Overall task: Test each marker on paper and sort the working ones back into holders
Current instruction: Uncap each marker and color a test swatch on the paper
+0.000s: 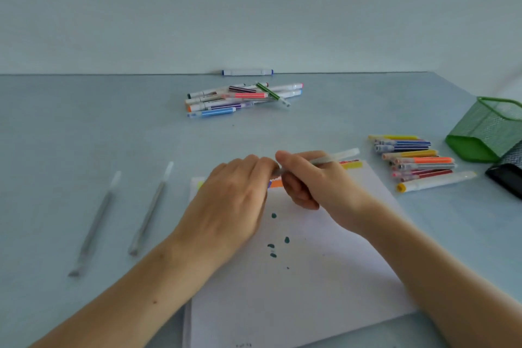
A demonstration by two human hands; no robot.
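Grey pens (96, 223) lying apart at left on tabletop (84, 127). Left hand (228, 198) pinching near end of grey marker (330, 158); right hand (308, 178) curled round barrel, above paper (296, 277). Long axis low-left to up-right. Risk: cap jerking free, tip smearing fingers (265, 167).

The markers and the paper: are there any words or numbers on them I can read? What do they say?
No text can be read.
White markers in the far pile: dark print on the barrels, too small and blurred.
Paper: faint dark mark at its near edge, too blurred; otherwise only green dots.
Markers by the green holder: stripes, no readable words.
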